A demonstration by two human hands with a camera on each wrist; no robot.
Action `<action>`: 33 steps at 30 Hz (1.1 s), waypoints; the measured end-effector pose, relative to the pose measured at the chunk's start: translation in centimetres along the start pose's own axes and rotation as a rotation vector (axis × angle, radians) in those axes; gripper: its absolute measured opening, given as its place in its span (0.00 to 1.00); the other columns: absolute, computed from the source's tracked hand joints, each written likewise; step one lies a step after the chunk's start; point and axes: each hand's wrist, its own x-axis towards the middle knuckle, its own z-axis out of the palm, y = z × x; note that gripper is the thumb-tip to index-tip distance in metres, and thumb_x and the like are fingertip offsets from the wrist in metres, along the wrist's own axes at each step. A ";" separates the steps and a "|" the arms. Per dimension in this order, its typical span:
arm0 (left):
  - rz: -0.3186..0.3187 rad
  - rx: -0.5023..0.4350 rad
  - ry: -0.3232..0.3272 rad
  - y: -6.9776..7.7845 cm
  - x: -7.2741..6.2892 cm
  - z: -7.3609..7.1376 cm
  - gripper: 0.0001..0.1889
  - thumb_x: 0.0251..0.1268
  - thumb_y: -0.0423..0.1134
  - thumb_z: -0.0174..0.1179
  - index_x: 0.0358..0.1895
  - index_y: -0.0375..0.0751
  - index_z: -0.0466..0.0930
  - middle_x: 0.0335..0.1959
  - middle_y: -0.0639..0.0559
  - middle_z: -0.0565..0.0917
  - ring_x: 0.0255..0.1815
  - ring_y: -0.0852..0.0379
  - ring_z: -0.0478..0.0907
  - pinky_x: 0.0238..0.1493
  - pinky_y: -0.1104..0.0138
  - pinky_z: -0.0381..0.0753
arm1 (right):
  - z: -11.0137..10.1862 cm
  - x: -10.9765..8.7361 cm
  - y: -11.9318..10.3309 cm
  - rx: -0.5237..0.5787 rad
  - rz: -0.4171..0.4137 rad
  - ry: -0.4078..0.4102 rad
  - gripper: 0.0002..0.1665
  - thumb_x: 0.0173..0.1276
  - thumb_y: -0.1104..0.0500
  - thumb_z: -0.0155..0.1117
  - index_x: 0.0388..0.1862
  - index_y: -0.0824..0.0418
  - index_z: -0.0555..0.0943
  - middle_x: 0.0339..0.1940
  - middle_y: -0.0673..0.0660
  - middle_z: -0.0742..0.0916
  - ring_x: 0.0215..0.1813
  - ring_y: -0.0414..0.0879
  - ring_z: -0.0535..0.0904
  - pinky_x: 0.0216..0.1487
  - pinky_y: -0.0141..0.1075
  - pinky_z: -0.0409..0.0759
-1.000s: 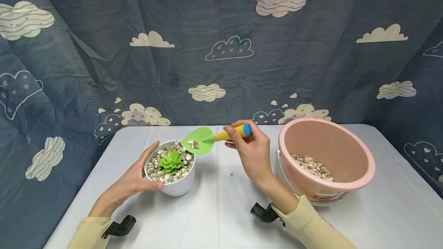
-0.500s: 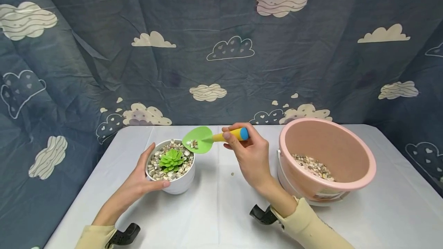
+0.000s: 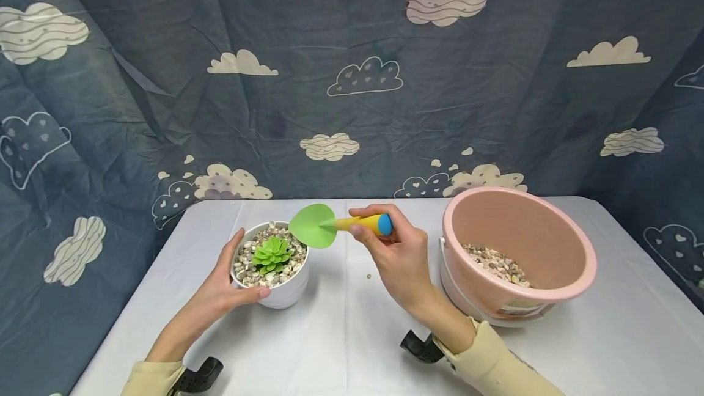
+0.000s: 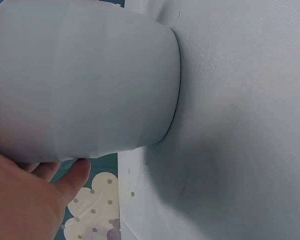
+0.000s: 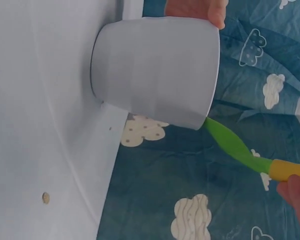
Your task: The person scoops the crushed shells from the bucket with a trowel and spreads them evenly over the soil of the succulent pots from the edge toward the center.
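A white flowerpot [image 3: 283,295] with a green succulent [image 3: 272,254] in the middle of its pebbles [image 3: 247,260] stands on the table. My left hand [image 3: 211,298] grips it from the left, thumb at the near rim and fingers round the far side. The left wrist view has the pot's wall [image 4: 90,75] close up. Between thumb and fingers my right hand [image 3: 400,255] holds a small toy trowel [image 3: 312,226] by its yellow, blue-ended handle. Its bare green blade overlaps the pot's right rim; from the right wrist, the blade's tip [image 5: 222,137] is right at that rim.
To the right stands a pink bucket [image 3: 544,231] with a white handle, pebbles [image 3: 495,263] in its bottom. One loose pebble [image 3: 368,276] lies on the white tablecloth [image 3: 352,347] between pot and bucket. A dark cloud-patterned curtain [image 3: 352,29] hangs behind the table.
The pebbles on the trowel's blade are gone from it, and the blade has turned over. My right hand has dropped a little; the left hand's thumb has slid right along the rim.
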 end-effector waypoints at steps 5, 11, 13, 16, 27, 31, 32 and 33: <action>0.015 -0.031 -0.018 -0.1 0.2 -0.2 0.60 0.52 0.40 0.73 0.80 0.59 0.34 0.79 0.40 0.35 0.77 0.36 0.33 0.68 0.34 0.36 | -0.5 -0.1 0.3 0.013 -0.035 -0.004 0.16 0.60 0.71 0.71 0.47 0.65 0.81 0.44 0.57 0.89 0.30 0.43 0.81 0.26 0.27 0.78; 0.007 -0.062 -0.022 -0.1 0.2 0.0 0.59 0.54 0.40 0.72 0.80 0.58 0.34 0.79 0.39 0.36 0.77 0.35 0.38 0.70 0.37 0.41 | -0.9 0.2 1.0 0.154 0.155 0.022 0.12 0.67 0.66 0.66 0.47 0.69 0.78 0.45 0.62 0.87 0.42 0.56 0.86 0.40 0.43 0.84; 0.003 -0.059 -0.018 0.0 0.2 0.1 0.59 0.54 0.40 0.72 0.80 0.58 0.34 0.79 0.39 0.36 0.77 0.34 0.38 0.69 0.36 0.42 | -1.1 0.4 1.2 0.213 0.266 0.046 0.13 0.69 0.64 0.64 0.48 0.72 0.77 0.45 0.65 0.87 0.42 0.58 0.86 0.41 0.45 0.84; -0.001 -0.060 -0.011 0.1 0.0 0.2 0.59 0.54 0.40 0.72 0.80 0.59 0.34 0.79 0.38 0.36 0.77 0.33 0.38 0.69 0.37 0.42 | -1.4 0.6 1.5 0.280 0.413 0.094 0.16 0.71 0.61 0.63 0.47 0.74 0.75 0.45 0.70 0.86 0.41 0.59 0.86 0.42 0.46 0.84; 0.003 -0.062 0.000 0.0 0.0 0.3 0.58 0.55 0.40 0.71 0.80 0.60 0.35 0.79 0.40 0.35 0.77 0.33 0.38 0.70 0.37 0.44 | -2.1 0.9 0.8 0.424 0.541 0.190 0.19 0.74 0.59 0.60 0.50 0.74 0.70 0.49 0.73 0.83 0.46 0.59 0.85 0.45 0.47 0.83; 0.000 -0.061 -0.006 0.0 -0.1 0.2 0.58 0.56 0.40 0.71 0.80 0.60 0.35 0.79 0.40 0.35 0.77 0.33 0.38 0.70 0.39 0.45 | -2.5 0.8 -0.1 0.454 0.544 0.184 0.19 0.75 0.60 0.58 0.50 0.76 0.68 0.48 0.72 0.84 0.47 0.60 0.85 0.45 0.49 0.82; 0.001 -0.059 -0.007 0.0 -0.1 0.1 0.58 0.56 0.40 0.71 0.80 0.60 0.35 0.79 0.40 0.35 0.77 0.33 0.38 0.70 0.39 0.46 | -2.6 0.8 -0.3 0.458 0.545 0.183 0.19 0.75 0.60 0.58 0.50 0.77 0.68 0.47 0.71 0.84 0.47 0.61 0.85 0.45 0.49 0.82; 0.003 -0.057 -0.007 0.0 -0.2 0.1 0.58 0.56 0.40 0.71 0.80 0.60 0.34 0.79 0.40 0.35 0.77 0.33 0.39 0.70 0.38 0.46 | -2.7 0.8 -0.5 0.462 0.546 0.183 0.20 0.75 0.60 0.58 0.50 0.77 0.68 0.47 0.71 0.85 0.47 0.61 0.85 0.45 0.49 0.82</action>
